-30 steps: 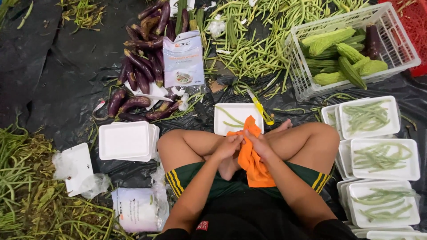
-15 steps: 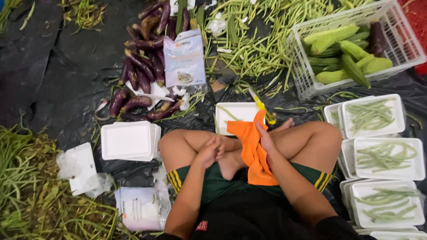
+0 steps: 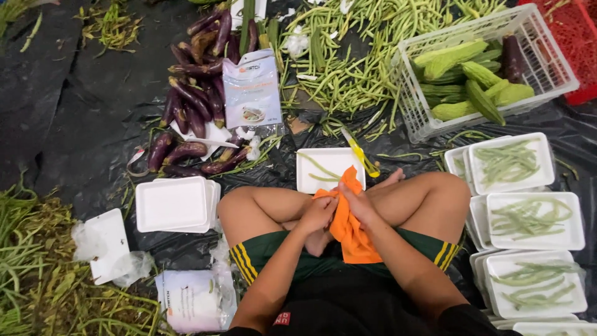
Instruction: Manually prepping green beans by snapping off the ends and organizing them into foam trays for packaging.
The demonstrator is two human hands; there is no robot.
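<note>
Both hands met at the centre of the frame over the crossed legs. The left hand [image 3: 318, 213] was curled shut around one edge of an orange cloth [image 3: 349, 227], and the right hand [image 3: 359, 204] pinched the same cloth just beside it, the two hands nearly touching. The cloth hung from the hands down over the lap, between the knees.

Directly above the hands lay a white foam tray [image 3: 329, 167] holding a few green beans, with a yellow-handled knife [image 3: 359, 155] resting across its right edge. At the left centre of the frame sat a stack of empty foam trays [image 3: 173, 204]. At the right edge stood filled trays of beans [image 3: 528, 211], ranked from mid-frame to the lower right corner.

In the upper centre lay a loose heap of green beans [image 3: 348, 62]; to its left, a pile of purple eggplants [image 3: 193, 106] and a printed plastic packet [image 3: 252, 90]. A white plastic crate [image 3: 479, 68] of ridged green gourds occupied the upper right. All rested on black plastic sheeting [image 3: 74, 124] spread over the floor.
</note>
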